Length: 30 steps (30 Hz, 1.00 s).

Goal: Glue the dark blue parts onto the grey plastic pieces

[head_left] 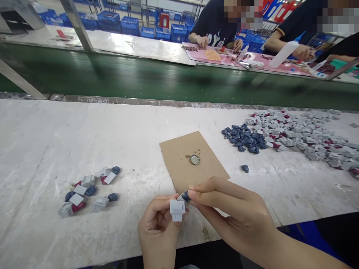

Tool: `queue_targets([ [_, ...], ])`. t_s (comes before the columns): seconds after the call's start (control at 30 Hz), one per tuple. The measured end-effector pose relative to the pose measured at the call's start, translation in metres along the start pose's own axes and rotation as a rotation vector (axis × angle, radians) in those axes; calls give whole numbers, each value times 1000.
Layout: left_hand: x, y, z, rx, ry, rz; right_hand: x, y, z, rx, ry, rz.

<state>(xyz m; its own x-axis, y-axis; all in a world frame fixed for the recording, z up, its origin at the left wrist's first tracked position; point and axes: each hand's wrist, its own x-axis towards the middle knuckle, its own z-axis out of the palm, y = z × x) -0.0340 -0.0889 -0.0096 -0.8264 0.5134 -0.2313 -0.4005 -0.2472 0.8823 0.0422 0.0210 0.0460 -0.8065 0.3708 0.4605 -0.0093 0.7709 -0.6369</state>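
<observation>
Near the table's front edge, my left hand [159, 222] is closed on a small light-grey plastic piece [177, 209]. My right hand [234, 209] pinches a small dark-blue plastic piece [185, 196] and holds it against the back of the grey one. Just beyond my hands lies a square of brown cardboard [179, 149], with a bottle cap [195, 160] on it and some brown smears beside the cap. To the left is a small group of joined grey, blue and dark-red pieces [80, 189].
At the right, a pile of dark-blue pieces [244, 138] adjoins a large heap of grey and dark-red pieces [305, 134]. One loose blue piece [245, 168] lies nearer. A green conveyor belt [134, 80] runs behind the table; co-workers [215, 26] work beyond it.
</observation>
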Motion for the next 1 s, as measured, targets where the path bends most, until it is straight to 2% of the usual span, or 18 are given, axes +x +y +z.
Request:
queue_targets([
  [0.13, 0, -9, -16, 210, -122, 194, -5, 0, -1, -16, -36, -3],
  [0.23, -3, -11, -18, 262, -128, 309, -8, -2, -5, -27, -83, -7],
  [0.4, -10, -9, -8, 245, -15, 375, -13, -8, -7, -27, -37, -17],
  [0.57, -12, -11, -5, 248, -57, 404, -21, -7, -2, -8, 21, -3],
  [0.67, -9, -11, -5, 245, -84, 287, -25, 1, 1, 7, 7, 6],
  [0.77, -3, -7, -4, 188, -125, 11, -18, 11, -1, 68, -98, 49],
  [0.87, 4, 1, -3, 107, -210, -232, 3, 19, -9, 116, -179, 147],
  [0.97, 8, 5, -2, 89, -263, -304, 28, 25, -12, 92, -123, 345],
  [1.0, 9, 5, -1, 86, -266, -303, 34, 27, -10, 96, -150, 407],
])
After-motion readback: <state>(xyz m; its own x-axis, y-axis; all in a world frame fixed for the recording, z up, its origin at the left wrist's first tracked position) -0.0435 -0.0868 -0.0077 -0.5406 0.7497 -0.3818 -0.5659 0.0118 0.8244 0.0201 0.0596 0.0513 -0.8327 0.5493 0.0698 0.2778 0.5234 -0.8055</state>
